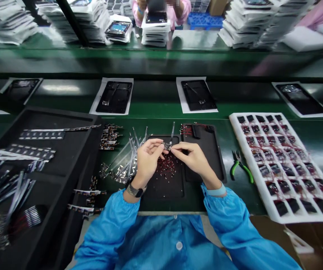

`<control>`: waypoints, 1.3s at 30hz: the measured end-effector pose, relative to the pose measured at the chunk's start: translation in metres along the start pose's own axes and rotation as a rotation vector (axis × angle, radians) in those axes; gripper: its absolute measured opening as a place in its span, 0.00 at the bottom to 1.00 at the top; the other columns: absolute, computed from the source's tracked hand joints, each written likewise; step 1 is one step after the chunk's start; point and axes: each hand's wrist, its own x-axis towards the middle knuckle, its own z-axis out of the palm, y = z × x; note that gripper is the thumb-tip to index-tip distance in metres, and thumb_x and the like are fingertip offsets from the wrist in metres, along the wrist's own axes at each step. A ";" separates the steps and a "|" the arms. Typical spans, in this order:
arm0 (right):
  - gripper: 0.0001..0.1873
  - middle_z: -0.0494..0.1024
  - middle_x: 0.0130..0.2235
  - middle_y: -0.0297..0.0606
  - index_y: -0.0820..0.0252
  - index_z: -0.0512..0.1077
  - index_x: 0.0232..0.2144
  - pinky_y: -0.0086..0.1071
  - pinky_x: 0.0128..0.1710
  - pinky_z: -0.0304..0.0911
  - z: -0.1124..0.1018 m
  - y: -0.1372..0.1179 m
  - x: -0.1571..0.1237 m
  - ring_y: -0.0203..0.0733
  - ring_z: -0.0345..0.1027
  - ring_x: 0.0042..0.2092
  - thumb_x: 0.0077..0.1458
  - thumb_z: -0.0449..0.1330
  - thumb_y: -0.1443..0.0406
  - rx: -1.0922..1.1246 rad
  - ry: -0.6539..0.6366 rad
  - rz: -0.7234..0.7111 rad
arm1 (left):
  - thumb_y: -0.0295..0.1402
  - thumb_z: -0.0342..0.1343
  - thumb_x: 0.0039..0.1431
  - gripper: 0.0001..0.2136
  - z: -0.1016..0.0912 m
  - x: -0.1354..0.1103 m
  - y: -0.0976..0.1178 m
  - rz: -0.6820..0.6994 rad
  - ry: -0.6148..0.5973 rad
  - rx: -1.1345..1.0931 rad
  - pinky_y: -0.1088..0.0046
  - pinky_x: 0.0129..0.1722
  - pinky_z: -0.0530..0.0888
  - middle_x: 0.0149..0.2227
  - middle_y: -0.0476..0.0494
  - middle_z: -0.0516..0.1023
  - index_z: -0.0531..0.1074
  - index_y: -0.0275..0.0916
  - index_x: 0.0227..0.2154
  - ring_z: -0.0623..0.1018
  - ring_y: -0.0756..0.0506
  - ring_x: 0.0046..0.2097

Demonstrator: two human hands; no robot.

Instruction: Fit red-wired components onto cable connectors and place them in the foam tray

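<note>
Small dark circuit board [165,146] w/ a pale flat strip [173,130] sticking up off it is held just above a shallow black plastic tray [175,190]. Left hand [148,156] pinches it btwn thumb and fingers; right hand [193,157] has thumb + index tips close together at the board's right end, can't tell what exactly they're gripping, if anything.

Stuff in the way: fingers cover part of the board, left hand/wrist hides some of the messy heap of silvery boards and strips [126,173], and right hand blocks a bit of the 2nd shallow black plastic tray [206,161]. Dark slanted post [73,22] cuts across the stacks up top.

Counts, approx L to R:
- big black bin [71,146] on the left: 1, strips inside too tangled to count
- loose red-wired bits [165,168] under the hands: too many/tiny
- black blocks w/ red wires [195,131] in the 2nd tray: 2
- green-handled pliers [237,162]: 1, btwn that tray and the foam
- white foam tray [296,218]: 1, looks like 7 rows x 5 dark parts
- black tablet shells on white sheets [119,102] across the back: 4
</note>
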 end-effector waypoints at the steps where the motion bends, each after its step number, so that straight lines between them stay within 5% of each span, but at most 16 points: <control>1: 0.07 0.79 0.30 0.36 0.58 0.83 0.36 0.34 0.32 0.62 0.001 0.000 0.000 0.40 0.69 0.30 0.62 0.64 0.64 -0.031 0.016 -0.003 | 0.33 0.67 0.58 0.11 0.000 0.000 0.000 -0.008 0.004 0.002 0.77 0.26 0.76 0.32 0.44 0.80 0.76 0.34 0.41 0.84 0.47 0.32; 4: 0.07 0.72 0.26 0.35 0.58 0.83 0.36 0.35 0.31 0.58 0.002 -0.002 -0.002 0.39 0.63 0.29 0.63 0.63 0.65 -0.127 0.063 -0.046 | 0.33 0.67 0.58 0.11 -0.001 0.001 0.000 -0.025 0.009 0.007 0.77 0.25 0.75 0.32 0.45 0.80 0.76 0.34 0.41 0.84 0.47 0.31; 9: 0.07 0.76 0.29 0.36 0.57 0.82 0.36 0.38 0.38 0.61 0.002 -0.004 -0.002 0.42 0.67 0.34 0.64 0.63 0.67 -0.137 0.059 -0.094 | 0.33 0.66 0.58 0.11 -0.001 0.001 -0.002 -0.038 0.003 0.004 0.77 0.25 0.75 0.32 0.45 0.80 0.76 0.34 0.41 0.83 0.47 0.31; 29: 0.10 0.81 0.32 0.37 0.59 0.81 0.33 0.36 0.41 0.65 0.001 0.007 -0.001 0.43 0.74 0.36 0.63 0.65 0.60 0.221 -0.066 0.130 | 0.34 0.67 0.57 0.12 -0.002 0.000 -0.001 -0.064 -0.029 -0.028 0.75 0.27 0.77 0.32 0.44 0.81 0.76 0.34 0.41 0.83 0.46 0.32; 39: 0.10 0.81 0.33 0.39 0.58 0.82 0.32 0.37 0.39 0.64 0.000 0.004 -0.002 0.43 0.72 0.36 0.61 0.66 0.59 0.130 -0.048 0.063 | 0.33 0.67 0.57 0.11 -0.003 -0.001 -0.003 -0.068 -0.057 -0.023 0.75 0.26 0.76 0.32 0.43 0.82 0.77 0.34 0.41 0.83 0.46 0.33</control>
